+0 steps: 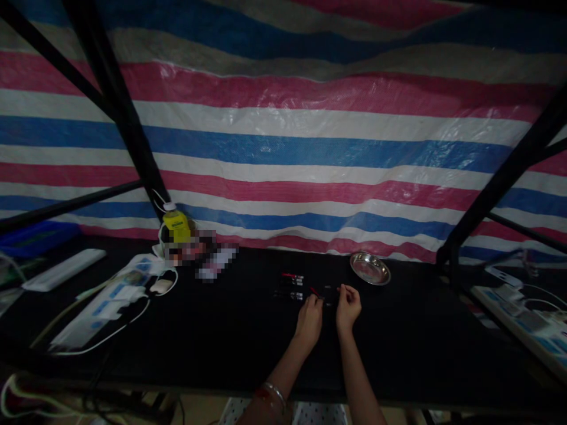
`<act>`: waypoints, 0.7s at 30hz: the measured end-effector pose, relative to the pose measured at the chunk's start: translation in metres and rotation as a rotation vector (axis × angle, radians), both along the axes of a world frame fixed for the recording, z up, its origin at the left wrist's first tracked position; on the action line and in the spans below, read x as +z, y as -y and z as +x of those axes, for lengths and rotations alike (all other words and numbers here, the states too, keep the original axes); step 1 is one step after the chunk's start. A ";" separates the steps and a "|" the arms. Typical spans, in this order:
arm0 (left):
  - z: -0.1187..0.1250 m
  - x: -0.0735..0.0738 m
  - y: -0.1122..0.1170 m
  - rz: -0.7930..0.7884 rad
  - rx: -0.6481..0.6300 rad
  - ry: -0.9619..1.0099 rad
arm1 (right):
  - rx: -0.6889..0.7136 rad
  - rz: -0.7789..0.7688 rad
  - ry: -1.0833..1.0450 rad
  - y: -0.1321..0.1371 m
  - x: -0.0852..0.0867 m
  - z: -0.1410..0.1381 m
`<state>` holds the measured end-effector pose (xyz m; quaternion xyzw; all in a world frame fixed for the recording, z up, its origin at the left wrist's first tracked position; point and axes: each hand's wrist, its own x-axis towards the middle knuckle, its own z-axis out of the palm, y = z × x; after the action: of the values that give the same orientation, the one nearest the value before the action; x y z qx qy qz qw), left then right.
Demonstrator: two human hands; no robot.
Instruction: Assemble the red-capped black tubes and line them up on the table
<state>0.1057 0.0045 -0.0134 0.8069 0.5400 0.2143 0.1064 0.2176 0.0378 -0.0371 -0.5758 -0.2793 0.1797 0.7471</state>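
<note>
My left hand (309, 320) is closed at the fingertips around a small slim red piece (314, 291) whose kind I cannot make out. Close by on the right, my right hand (348, 308) has its thumb and fingers pinched together; whatever may be in them is too small to tell. Just beyond my left hand lie a short red piece with a shiny end (292, 275) and a dark piece with a pale, shiny end (296, 296). Between the hands, a tiny light-coloured bit (328, 287) rests on the black tabletop (212, 336).
A round metal dish (371, 269) sits behind my right hand. Leftward are a yellow bottle (177, 225), white power strips (106, 298) with cables, and a blue tray (38, 237). Black frame posts (119, 112) and a striped sheet (310, 153) bound the table.
</note>
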 end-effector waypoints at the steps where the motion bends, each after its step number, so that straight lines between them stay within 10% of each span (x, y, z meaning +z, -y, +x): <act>1: 0.000 0.000 0.000 -0.001 0.003 -0.004 | -0.010 0.009 -0.012 -0.001 -0.001 0.001; 21: 0.004 0.001 -0.003 0.112 0.051 -0.074 | 0.105 -0.027 -0.030 0.004 0.006 -0.004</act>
<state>0.1096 0.0071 -0.0125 0.8050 0.5510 0.2171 0.0356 0.2134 0.0338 -0.0315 -0.5678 -0.2954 0.2311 0.7328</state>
